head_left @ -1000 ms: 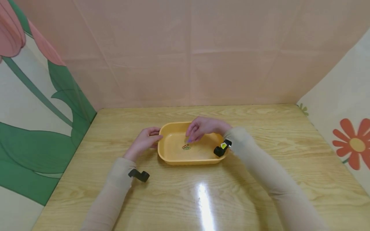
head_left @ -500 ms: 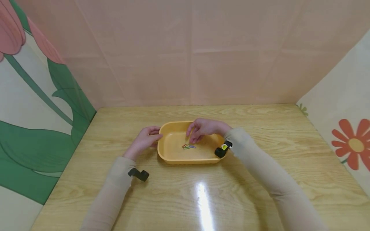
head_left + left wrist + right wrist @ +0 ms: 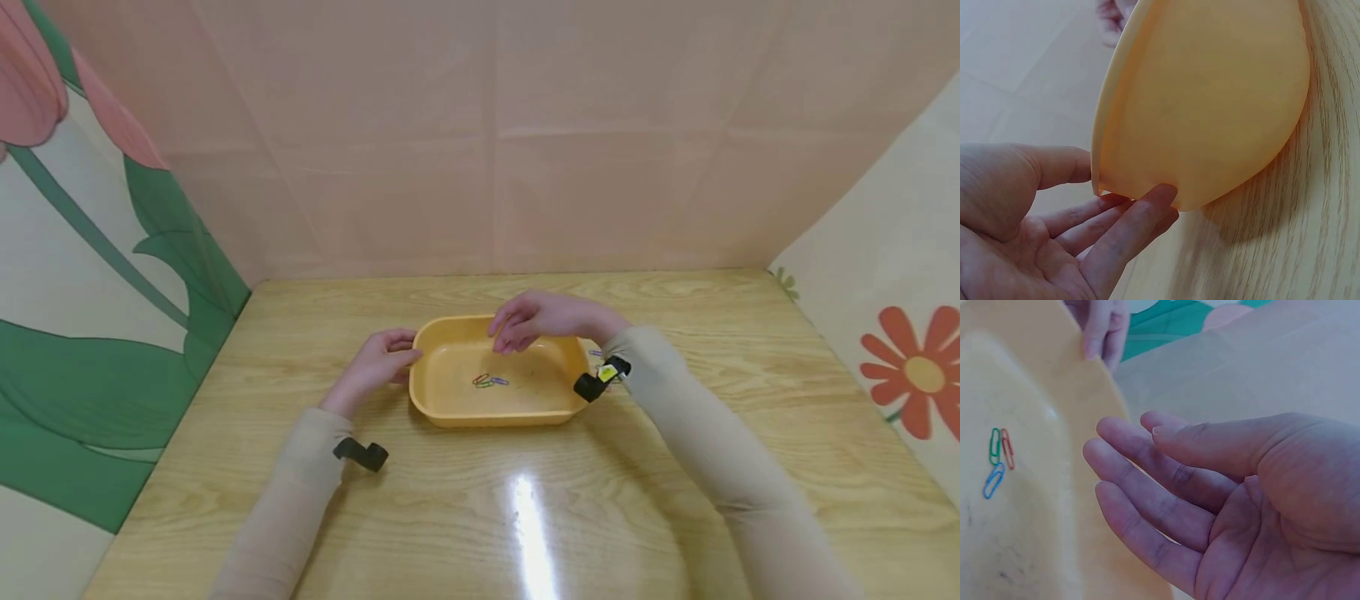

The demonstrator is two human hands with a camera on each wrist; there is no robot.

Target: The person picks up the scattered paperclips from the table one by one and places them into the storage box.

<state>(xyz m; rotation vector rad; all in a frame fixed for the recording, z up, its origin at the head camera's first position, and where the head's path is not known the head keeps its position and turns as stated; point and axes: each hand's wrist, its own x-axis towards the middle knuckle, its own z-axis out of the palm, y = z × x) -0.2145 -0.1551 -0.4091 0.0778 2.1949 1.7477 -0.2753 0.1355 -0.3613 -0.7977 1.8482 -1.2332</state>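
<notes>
A yellow plastic tray [image 3: 498, 420] sits on the wooden table. Its left end is held by my left hand [image 3: 375, 360], the thumb at the rim and the fingers against the outer wall, as the left wrist view shows. Three paper clips lie close together on the tray's floor: a red clip [image 3: 1007, 450], a green clip [image 3: 994, 447] and a blue clip [image 3: 994, 481]. Over the tray's back right part hovers my right hand [image 3: 540, 321], above the clips' level. Its fingers are loosely bent, with nothing between them in the right wrist view.
More paper clips [image 3: 596, 352] lie on the table just right of the tray, partly hidden by the right wrist and its black camera [image 3: 596, 383]. A pink cloth backdrop [image 3: 487, 167] rises behind the table [image 3: 420, 517], with floral panels at both sides.
The right hand let go of the blue clip beside the red and green ones, then rose and drew back to the right. Clips right of the tray came into sight. The left hand stayed put.
</notes>
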